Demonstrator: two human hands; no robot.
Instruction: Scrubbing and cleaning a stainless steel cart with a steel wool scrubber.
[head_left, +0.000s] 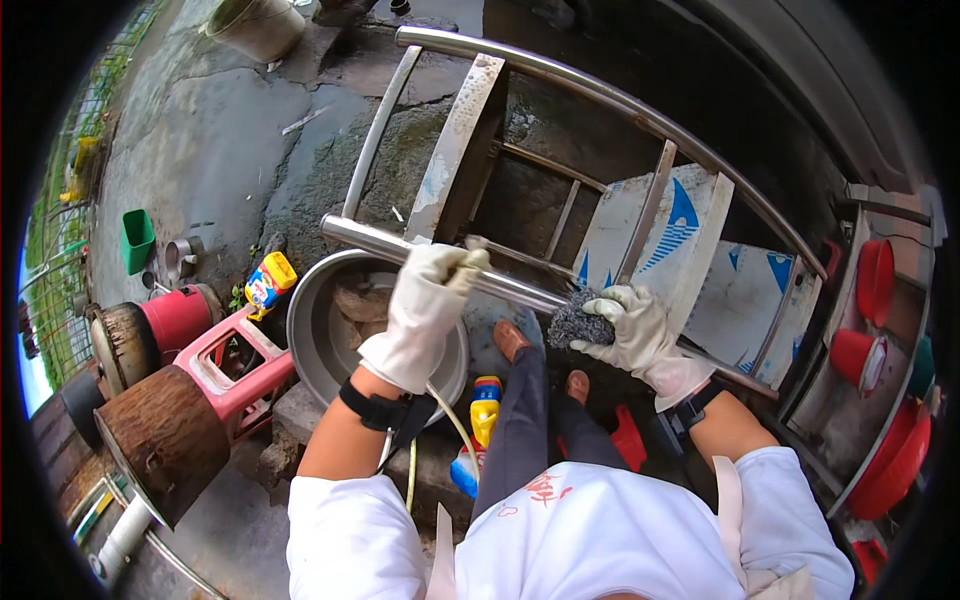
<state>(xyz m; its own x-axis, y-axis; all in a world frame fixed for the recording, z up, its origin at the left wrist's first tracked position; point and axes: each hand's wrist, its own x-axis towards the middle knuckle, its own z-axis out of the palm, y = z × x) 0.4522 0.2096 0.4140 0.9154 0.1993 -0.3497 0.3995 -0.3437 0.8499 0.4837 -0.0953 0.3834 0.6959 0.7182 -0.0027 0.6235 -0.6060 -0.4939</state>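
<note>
My left hand (431, 307), in a white rubber glove, is closed over the near stainless-steel tube (367, 236) of a metal frame. A pale hose (454, 420) emerges below that glove; whether my fingers also hold it is hidden. In my right hand (637, 330), gloved alike, is a grey steel-wool scourer (577, 321), pressed against the same tube farther right. The frame lies across the wet ground before me. Blue-printed film covers its panels (667, 225) on the right, and the bare crosspiece (461, 135) carries water drops and stains.
Below my left hand stands a metal basin (322, 367) with a stone-like lump inside. A pink plastic stool (240, 352) carries a yellow bottle (270, 281). Another yellow bottle (486, 412) is by my leg. A rusty drum (161, 442) is left; red basins (892, 457) sit right.
</note>
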